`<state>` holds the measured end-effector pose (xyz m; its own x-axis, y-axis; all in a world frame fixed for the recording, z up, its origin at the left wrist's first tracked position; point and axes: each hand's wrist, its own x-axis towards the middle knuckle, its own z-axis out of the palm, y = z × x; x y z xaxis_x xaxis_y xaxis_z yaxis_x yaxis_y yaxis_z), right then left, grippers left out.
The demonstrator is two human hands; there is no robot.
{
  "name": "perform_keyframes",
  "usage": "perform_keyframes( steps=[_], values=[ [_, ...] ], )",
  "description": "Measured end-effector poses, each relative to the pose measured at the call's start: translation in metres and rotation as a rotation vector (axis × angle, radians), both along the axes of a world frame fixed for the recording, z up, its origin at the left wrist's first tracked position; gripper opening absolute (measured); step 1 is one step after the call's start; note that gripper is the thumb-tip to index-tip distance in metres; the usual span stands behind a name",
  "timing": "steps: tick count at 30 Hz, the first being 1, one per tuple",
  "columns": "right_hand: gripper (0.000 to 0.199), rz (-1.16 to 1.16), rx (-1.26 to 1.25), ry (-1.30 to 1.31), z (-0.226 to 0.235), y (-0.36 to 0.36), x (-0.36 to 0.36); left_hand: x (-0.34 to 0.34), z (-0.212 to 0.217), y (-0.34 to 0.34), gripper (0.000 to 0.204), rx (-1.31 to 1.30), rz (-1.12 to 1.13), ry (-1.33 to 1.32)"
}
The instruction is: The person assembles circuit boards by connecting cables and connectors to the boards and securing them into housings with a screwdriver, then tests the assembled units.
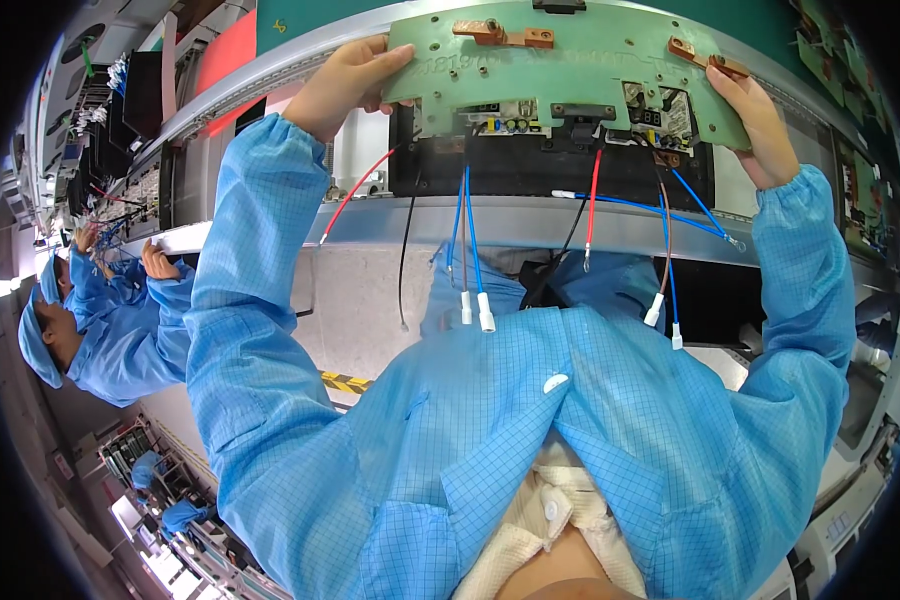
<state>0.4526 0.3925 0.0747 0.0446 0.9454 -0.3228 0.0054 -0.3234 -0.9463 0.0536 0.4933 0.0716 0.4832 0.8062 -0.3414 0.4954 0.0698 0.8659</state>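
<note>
Both hands grip a wide pale-green fixture plate (570,70) by its ends. At the left end, my left hand (348,85) pinches the edge with the thumb on top. My right hand (760,125) is closed round the right end, thumb beside a copper-coloured latch (708,58). Another such latch (502,35) sits on the plate's left part. Under the plate, a black tray (550,178) holds circuit boards (508,120), partly visible through cut-outs. Red wires (594,205), a black wire (408,250) and blue wires (472,235) hang toward me, some ending in white connectors (486,312).
A metal rail (370,222) of the line runs along the near side of the tray. To the left, a co-worker (120,335) in blue works at the same line, hands near wires. More green plates (855,60) stand at the far right. A red sheet (227,65) lies at the upper left.
</note>
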Motion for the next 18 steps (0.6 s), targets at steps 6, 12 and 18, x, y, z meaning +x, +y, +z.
perform_keyframes(
  steps=[6,12,18],
  values=[
    [0.047,-0.033,0.006,-0.017,0.0,-0.004,-0.004,0.0,-0.006,0.001,0.043,-0.026,0.015,-0.006],
    [0.047,-0.036,0.014,-0.043,-0.007,-0.002,0.002,0.0,-0.012,0.0,0.043,0.012,0.002,-0.013],
    [0.048,-0.039,0.057,-0.055,-0.011,-0.005,-0.001,0.002,-0.008,-0.001,0.043,0.014,-0.01,0.034]
  ],
)
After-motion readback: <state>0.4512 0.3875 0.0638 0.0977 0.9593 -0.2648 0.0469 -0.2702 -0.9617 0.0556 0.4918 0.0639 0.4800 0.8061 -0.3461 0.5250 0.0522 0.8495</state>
